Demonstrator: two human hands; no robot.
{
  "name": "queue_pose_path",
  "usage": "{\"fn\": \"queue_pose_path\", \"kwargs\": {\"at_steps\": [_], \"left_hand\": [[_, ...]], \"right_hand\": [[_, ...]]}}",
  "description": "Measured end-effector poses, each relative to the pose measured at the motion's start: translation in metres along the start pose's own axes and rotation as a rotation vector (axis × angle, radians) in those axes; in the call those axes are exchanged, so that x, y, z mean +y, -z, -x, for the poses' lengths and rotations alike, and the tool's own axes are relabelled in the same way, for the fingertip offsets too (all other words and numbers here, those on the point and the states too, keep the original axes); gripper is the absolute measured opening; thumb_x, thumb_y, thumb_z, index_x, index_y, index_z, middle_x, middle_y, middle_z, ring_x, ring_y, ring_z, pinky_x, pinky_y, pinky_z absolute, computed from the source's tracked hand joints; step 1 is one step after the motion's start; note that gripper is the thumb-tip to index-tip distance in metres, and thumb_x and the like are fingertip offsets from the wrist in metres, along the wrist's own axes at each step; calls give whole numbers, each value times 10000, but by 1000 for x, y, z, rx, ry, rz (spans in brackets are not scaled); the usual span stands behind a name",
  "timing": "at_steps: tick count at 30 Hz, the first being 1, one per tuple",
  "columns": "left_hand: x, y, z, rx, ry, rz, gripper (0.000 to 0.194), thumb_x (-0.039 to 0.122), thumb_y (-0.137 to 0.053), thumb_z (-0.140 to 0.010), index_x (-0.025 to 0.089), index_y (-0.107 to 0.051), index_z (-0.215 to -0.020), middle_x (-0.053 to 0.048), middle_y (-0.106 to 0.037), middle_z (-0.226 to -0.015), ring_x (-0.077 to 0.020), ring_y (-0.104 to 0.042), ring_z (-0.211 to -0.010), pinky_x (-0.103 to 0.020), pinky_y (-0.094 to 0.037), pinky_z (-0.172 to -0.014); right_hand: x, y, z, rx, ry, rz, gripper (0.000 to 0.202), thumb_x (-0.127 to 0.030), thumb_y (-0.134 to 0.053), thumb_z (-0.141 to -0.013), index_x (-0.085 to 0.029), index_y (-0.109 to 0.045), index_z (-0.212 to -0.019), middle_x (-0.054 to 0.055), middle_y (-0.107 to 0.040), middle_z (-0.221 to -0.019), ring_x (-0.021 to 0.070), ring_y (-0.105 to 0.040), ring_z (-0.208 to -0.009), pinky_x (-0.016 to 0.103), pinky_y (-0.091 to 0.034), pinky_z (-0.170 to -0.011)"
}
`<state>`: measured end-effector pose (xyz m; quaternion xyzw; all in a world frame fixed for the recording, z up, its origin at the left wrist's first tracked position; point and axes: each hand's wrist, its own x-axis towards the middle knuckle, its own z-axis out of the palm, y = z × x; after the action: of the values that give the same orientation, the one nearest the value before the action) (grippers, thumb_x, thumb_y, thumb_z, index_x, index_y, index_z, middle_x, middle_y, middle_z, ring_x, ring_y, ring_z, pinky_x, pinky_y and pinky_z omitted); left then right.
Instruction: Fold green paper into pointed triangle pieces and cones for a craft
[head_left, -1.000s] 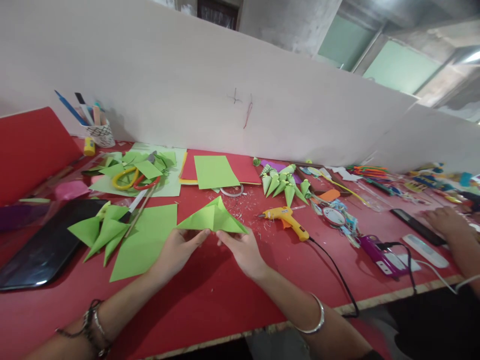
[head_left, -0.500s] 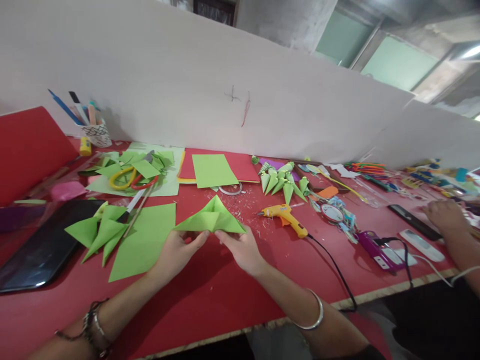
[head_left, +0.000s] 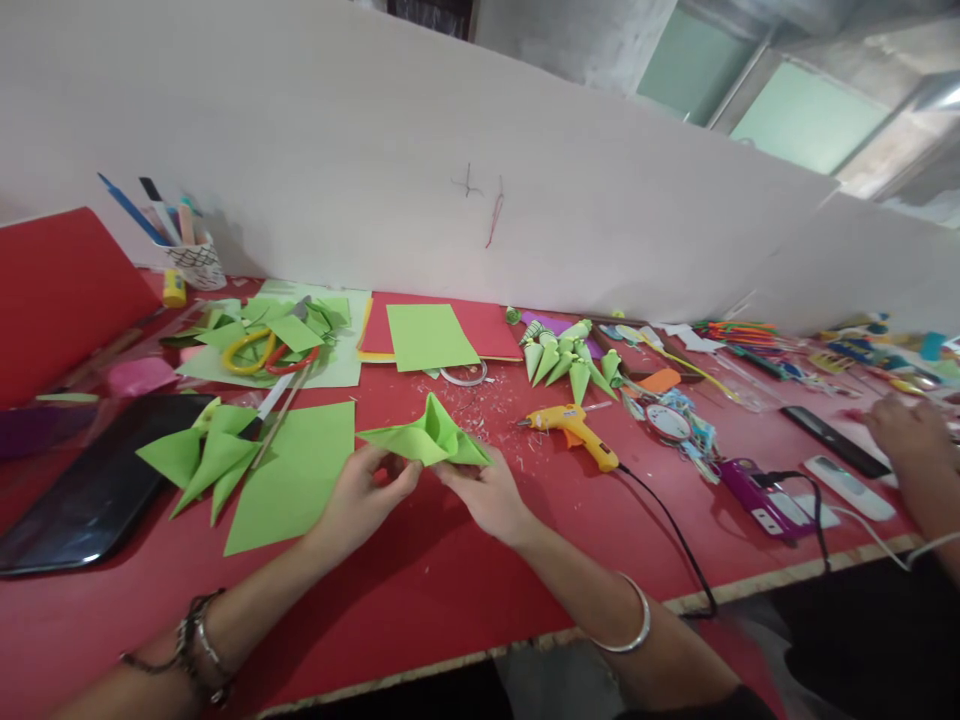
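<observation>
A folded piece of green paper is held between both hands, just above the red table. My left hand pinches its lower left side, thumb toward the middle. On the lower right side, my right hand grips it the same way; some fingers are hidden behind the paper. The paper has a raised point at the back and a creased pocket at its centre. Under and beside my left forearm lies a flat green sheet, with a folded green paper shape to its left.
A yellow glue gun with a black cord lies right of my hands. Behind it are several green paper cones. Scissors rest among green scraps at back left. A dark tray lies left. Another person's hand is at far right.
The paper's centre has been pushed from a flat fold into a deeper, opened crease with raised edges. Both hands keep their hold on it. The view has shifted slightly.
</observation>
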<state>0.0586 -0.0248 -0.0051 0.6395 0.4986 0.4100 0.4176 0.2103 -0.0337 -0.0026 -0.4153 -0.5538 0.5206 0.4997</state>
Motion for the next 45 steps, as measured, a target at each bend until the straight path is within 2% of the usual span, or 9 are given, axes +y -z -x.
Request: {"fn": "queue_pose_path", "kwargs": {"at_steps": [4,11,16,20,24,27,32,39,45], "left_hand": [[0,1,0,-25,-46,-21,156,303,-536,-712,181,-501,-621,13,-522,-596,-128,-499,-585,-244,-411,-580],[7,5,-2,-56,-200,-254,196,280,-480,-738,187,-436,-570,41,-475,-550,-109,-451,-522,-228,-369,-520],[8,6,-2,-105,-232,-225,155,252,-461,-763,187,-449,-622,40,-482,-590,-107,-464,-549,-225,-382,-546],[8,4,-2,-154,-161,-52,132,273,-490,-750,182,-477,-655,31,-497,-637,-110,-490,-592,-227,-409,-576],[5,2,-4,-224,-9,189,153,320,-552,-718,177,-501,-738,11,-562,-705,-127,-537,-657,-251,-437,-626],[3,2,-5,-246,64,259,188,344,-585,-696,176,-503,-717,24,-561,-641,-118,-531,-610,-241,-425,-597],[8,4,-5,-160,84,166,212,364,-588,-687,177,-502,-639,34,-550,-569,-114,-517,-562,-232,-416,-573],[8,4,-7,28,75,148,205,370,-590,-674,182,-512,-649,34,-549,-590,-116,-512,-567,-221,-405,-555],[7,4,-7,47,166,261,194,355,-615,-646,182,-530,-675,48,-528,-593,-96,-474,-531,-207,-367,-510]], "right_hand": [[-3,-1,0,-28,4,-8,140,-281,-599,-717,-206,-629,-831,3,-649,-831,166,-601,-821,297,-464,-772],[-6,3,1,-22,-5,94,113,-277,-622,-667,-181,-573,-699,-17,-587,-678,136,-547,-642,266,-446,-613],[3,-1,-3,33,-68,10,169,-347,-613,-665,-202,-528,-644,-17,-542,-617,134,-513,-595,259,-432,-561],[5,-4,-5,30,-189,-185,250,-373,-446,-782,-207,-480,-599,-12,-490,-557,134,-500,-562,264,-425,-538],[-3,-2,-2,-7,-123,-109,221,-342,-457,-789,-207,-490,-618,-13,-502,-582,131,-495,-571,267,-417,-555],[-6,0,0,-37,-83,-57,190,-322,-444,-802,-212,-497,-656,-14,-523,-625,131,-511,-602,273,-422,-587],[-3,0,2,-25,-35,-6,82,-262,-541,-738,-220,-473,-753,-32,-498,-675,118,-505,-615,266,-427,-603],[0,3,1,66,68,-111,408,-208,-584,-675,-266,-330,-989,0,-488,-915,128,-529,-765,255,-453,-642],[0,8,0,48,172,81,102,-247,-459,-757,-224,-460,-857,17,-491,-884,137,-513,-798,271,-447,-692]]}}
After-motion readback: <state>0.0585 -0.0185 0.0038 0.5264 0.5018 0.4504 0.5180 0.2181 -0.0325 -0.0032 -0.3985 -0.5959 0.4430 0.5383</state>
